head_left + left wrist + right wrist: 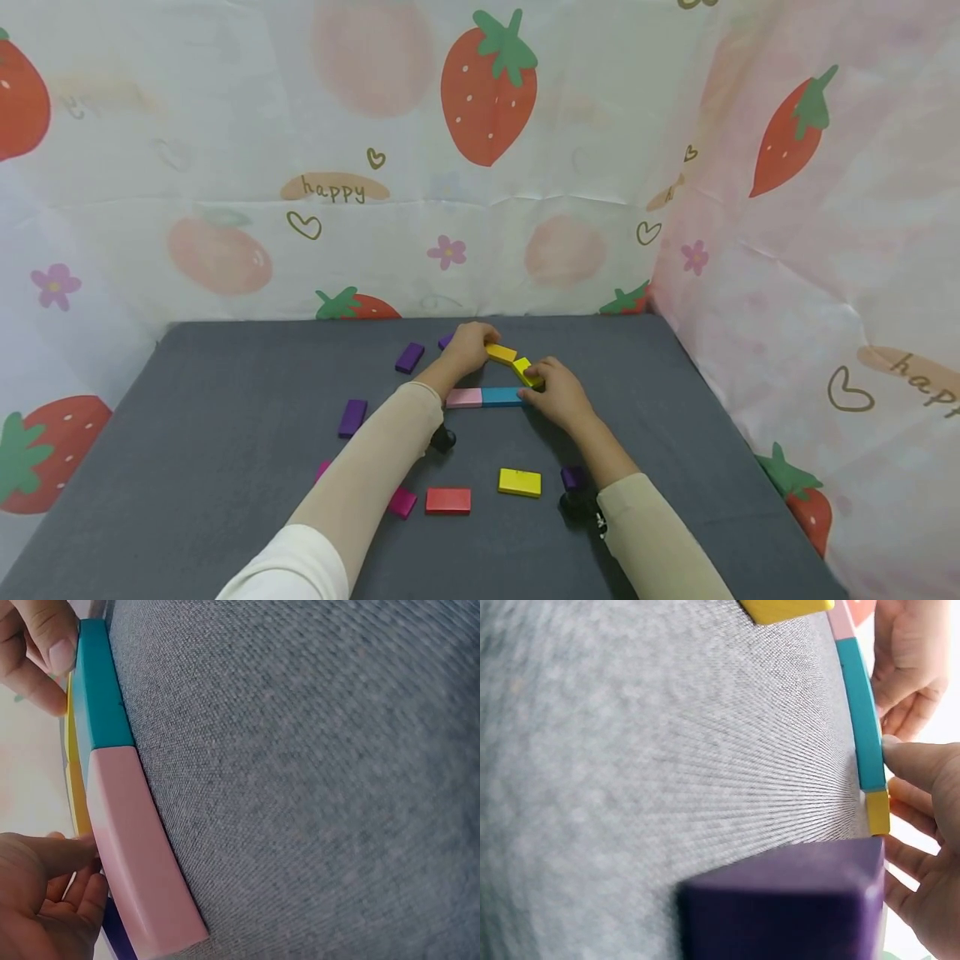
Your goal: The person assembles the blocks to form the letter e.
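At the far middle of the table, my left hand (467, 350) has its fingers around the left end of an orange block (502, 354), its thumb partly hidden. My right hand (558, 393) pinches a slanted yellow block (522, 369) that meets the orange one; its thumb lies by the right end of a blue block (501, 397). A pink block (464, 398) lies end to end with the blue one, nearer than the orange and yellow pair. In the left wrist view, the pink block (139, 847) covers part of my left fingers. A purple block (446, 342) shows behind my left hand.
Purple blocks (409, 357) lie to the left. Nearer are magenta blocks (402, 502), a red block (448, 501) and another yellow block (520, 482). One purple block (572, 477) lies beside my right wrist. Patterned cloth (487, 250) rises behind the grey table (247, 400).
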A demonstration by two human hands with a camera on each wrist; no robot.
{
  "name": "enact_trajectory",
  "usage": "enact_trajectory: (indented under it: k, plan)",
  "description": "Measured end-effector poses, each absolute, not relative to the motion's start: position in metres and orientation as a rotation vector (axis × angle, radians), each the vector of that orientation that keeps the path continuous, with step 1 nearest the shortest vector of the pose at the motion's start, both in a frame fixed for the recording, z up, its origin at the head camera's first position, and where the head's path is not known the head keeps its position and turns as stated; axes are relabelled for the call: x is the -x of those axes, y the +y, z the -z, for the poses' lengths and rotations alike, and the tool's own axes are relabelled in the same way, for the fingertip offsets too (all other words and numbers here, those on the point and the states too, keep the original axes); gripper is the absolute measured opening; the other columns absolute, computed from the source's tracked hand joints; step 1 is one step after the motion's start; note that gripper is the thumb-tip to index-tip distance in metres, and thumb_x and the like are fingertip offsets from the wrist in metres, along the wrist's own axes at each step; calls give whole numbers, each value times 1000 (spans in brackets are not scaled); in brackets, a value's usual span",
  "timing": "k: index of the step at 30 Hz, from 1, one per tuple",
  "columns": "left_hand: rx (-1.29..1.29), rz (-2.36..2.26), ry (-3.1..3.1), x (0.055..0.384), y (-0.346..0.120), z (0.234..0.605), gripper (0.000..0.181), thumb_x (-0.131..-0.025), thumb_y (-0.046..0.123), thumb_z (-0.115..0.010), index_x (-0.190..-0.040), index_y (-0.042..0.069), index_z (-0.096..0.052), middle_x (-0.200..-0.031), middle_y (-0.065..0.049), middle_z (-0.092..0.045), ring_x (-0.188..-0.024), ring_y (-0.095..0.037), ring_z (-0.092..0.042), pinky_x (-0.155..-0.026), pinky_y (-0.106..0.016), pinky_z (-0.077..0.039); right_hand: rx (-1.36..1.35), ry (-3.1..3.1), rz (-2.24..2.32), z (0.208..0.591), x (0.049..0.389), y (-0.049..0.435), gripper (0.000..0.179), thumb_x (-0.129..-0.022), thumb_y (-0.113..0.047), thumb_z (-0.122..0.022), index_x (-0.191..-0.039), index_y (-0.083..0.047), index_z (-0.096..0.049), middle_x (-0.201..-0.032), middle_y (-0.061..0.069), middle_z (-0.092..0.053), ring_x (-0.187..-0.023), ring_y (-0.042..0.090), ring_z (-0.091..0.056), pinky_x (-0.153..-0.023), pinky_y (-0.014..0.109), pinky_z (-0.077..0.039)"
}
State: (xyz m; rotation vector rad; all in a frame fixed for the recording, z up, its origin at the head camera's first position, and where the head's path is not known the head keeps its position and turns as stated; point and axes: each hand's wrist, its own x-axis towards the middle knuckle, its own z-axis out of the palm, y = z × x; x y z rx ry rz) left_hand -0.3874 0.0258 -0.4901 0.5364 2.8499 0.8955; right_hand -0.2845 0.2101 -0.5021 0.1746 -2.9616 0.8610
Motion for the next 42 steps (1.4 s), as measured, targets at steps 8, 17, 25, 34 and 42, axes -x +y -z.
enact_trajectory:
  k: [8, 17, 25, 34, 42]
  plan:
    - [-534, -1035, 2799, 385, 19, 486, 46, -90, -3, -73, -134, 6, -65, -131, -12, -68, -124, -27, -61, -108, -39, -47, -170, -2960, -846, 502, 285, 210, 41, -91, -27, -80, -125, -5, -71, -127, 7, -62, -117, 27, -61, -103, 46, -49]
    - [-623, -1178, 2730, 384, 1, 477, 42, -95, 5, -71, -136, 8, -63, -137, -8, -65, -131, -26, -58, -109, -40, -47, -175, -2958, -849, 504, 286, 211, 42, -91, -28, -80, -125, -5, -71, -127, 7, -62, -116, 27, -61, -103, 46, -49]
    - [-604, -1154, 2786, 394, -31, 470, 47, -94, 10, -72, -139, 4, -60, -138, -13, -63, -131, -31, -57, -111, -45, -45, -206, -2950, -868, 503, 283, 210, 41, -92, -26, -78, -127, -4, -70, -128, 7, -61, -117, 27, -62, -103, 45, -50]
    - [-515, -1056, 2827, 404, -61, 477, 53, -91, 16, -78, -138, 2, -59, -138, -15, -62, -130, -34, -57, -110, -47, -45, -226, -2940, -872, 503, 282, 211, 42, -93, -26, -78, -127, -4, -70, -127, 8, -62, -117, 28, -62, -103, 46, -50]
    - [-558, -970, 2877, 409, -66, 487, 58, -87, 16, -82, -137, -3, -59, -136, -18, -64, -126, -33, -59, -109, -44, -46, -219, -2944, -866, 504, 281, 210, 41, -93, -26, -78, -127, -4, -70, -127, 8, -62, -116, 28, -61, -103, 46, -49]
